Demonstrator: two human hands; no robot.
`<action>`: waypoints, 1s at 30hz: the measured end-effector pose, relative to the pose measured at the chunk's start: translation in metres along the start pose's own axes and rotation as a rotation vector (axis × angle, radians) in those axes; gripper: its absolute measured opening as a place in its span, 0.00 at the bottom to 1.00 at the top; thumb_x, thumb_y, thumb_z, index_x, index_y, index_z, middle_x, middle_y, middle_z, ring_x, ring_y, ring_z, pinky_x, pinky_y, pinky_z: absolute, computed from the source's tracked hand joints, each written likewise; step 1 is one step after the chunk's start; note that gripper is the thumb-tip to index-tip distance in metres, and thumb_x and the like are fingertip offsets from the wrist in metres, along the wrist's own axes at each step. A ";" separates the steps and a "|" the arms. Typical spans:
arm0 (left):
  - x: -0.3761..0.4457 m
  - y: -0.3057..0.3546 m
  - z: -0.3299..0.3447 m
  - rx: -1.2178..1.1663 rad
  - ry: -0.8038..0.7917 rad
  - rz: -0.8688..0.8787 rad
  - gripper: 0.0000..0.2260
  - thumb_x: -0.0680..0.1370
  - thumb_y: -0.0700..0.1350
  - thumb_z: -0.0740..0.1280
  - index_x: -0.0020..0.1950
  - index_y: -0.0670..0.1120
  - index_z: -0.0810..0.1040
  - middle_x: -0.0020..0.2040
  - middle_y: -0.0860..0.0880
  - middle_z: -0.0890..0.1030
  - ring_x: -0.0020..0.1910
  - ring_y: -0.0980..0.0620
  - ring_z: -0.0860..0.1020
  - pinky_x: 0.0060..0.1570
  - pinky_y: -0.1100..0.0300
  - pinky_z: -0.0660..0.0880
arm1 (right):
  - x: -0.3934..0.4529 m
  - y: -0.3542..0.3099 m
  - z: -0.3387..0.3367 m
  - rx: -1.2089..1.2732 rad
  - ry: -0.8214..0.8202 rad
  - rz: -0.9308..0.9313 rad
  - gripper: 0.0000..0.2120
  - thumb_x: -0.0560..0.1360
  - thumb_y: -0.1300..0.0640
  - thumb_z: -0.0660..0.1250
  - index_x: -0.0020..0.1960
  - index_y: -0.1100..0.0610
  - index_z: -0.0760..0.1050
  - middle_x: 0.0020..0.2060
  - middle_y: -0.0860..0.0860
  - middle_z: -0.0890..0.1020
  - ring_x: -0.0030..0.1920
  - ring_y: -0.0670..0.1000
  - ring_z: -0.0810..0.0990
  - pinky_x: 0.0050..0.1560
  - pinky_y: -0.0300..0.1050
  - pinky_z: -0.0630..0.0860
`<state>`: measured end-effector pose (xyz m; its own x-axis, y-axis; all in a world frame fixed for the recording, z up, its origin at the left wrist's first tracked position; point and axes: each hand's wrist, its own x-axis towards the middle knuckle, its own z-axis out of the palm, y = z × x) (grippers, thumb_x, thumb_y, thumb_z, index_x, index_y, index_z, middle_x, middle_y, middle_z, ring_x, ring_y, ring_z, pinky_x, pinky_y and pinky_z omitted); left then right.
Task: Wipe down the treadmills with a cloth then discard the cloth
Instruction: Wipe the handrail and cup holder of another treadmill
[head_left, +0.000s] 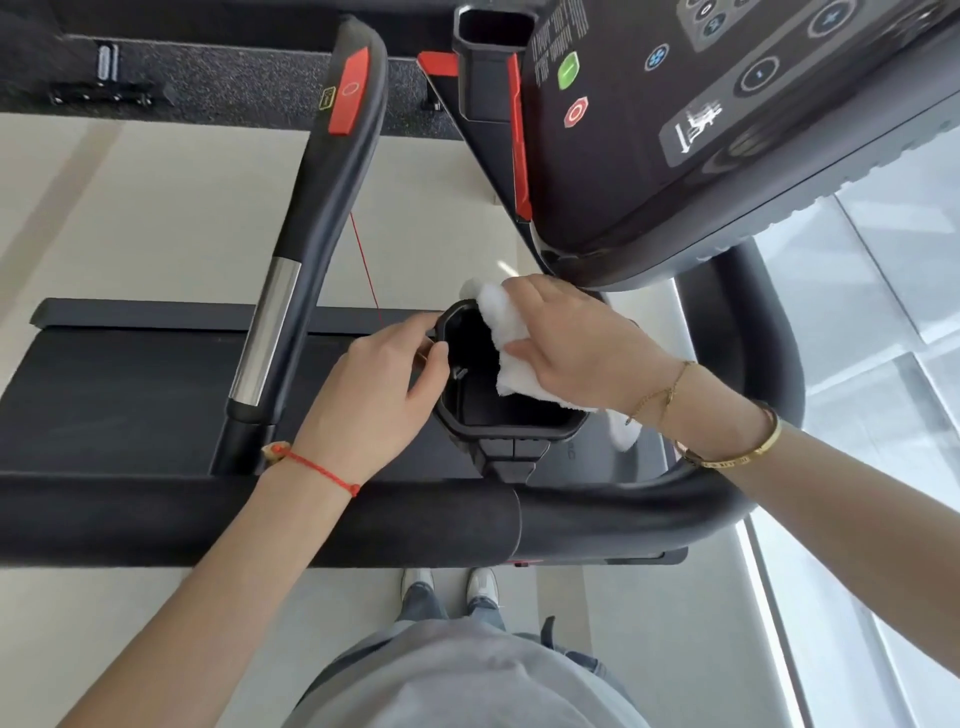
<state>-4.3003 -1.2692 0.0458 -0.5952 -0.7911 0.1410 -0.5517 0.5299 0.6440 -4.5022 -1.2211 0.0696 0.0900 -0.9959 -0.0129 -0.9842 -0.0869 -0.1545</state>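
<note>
- grey shirt front (467, 680) nearest, bottom of view
- left hand (374, 389) pinches rim of black plastic cup holder (498, 415) on the treadmill
- right hand (582, 343) grips white folded cloth (506, 338), pressing it on the holder's right rim under the dark console (675, 130)

A pale floor (156, 208) runs under everything. At the top, a strip of dark speckled mat (234, 83) lies across it, and a small silver and black fitting (106, 65) sits on this mat at the left. To the right, large glass panels (883, 312) with pale frames reflect the light. Low in the middle, two light shoes (449, 584) stand on the floor, side by side, below grey trouser legs (447, 608) and a grey shirt (457, 675).
</note>
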 end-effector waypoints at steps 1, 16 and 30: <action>0.000 0.000 0.000 0.001 0.002 -0.007 0.15 0.81 0.49 0.58 0.65 0.50 0.75 0.46 0.52 0.81 0.45 0.49 0.80 0.48 0.46 0.79 | 0.009 -0.002 0.000 -0.041 -0.010 -0.061 0.19 0.80 0.52 0.61 0.66 0.61 0.66 0.59 0.56 0.74 0.59 0.57 0.73 0.56 0.44 0.66; -0.001 0.001 -0.002 -0.026 -0.015 -0.029 0.15 0.81 0.50 0.59 0.67 0.54 0.74 0.47 0.57 0.80 0.48 0.57 0.79 0.52 0.52 0.78 | -0.021 0.017 -0.003 0.121 0.005 -0.067 0.23 0.81 0.52 0.58 0.73 0.60 0.60 0.64 0.55 0.70 0.61 0.53 0.68 0.52 0.31 0.54; 0.000 -0.001 -0.003 -0.035 -0.027 -0.034 0.16 0.81 0.50 0.59 0.68 0.52 0.74 0.49 0.54 0.81 0.49 0.54 0.80 0.52 0.50 0.78 | -0.015 0.003 0.003 0.110 0.077 0.048 0.23 0.81 0.52 0.59 0.73 0.58 0.60 0.63 0.54 0.70 0.60 0.54 0.69 0.48 0.33 0.54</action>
<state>-4.2979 -1.2706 0.0471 -0.5924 -0.7996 0.0981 -0.5516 0.4914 0.6740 -4.5056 -1.2068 0.0662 0.0270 -0.9983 0.0519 -0.9640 -0.0398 -0.2630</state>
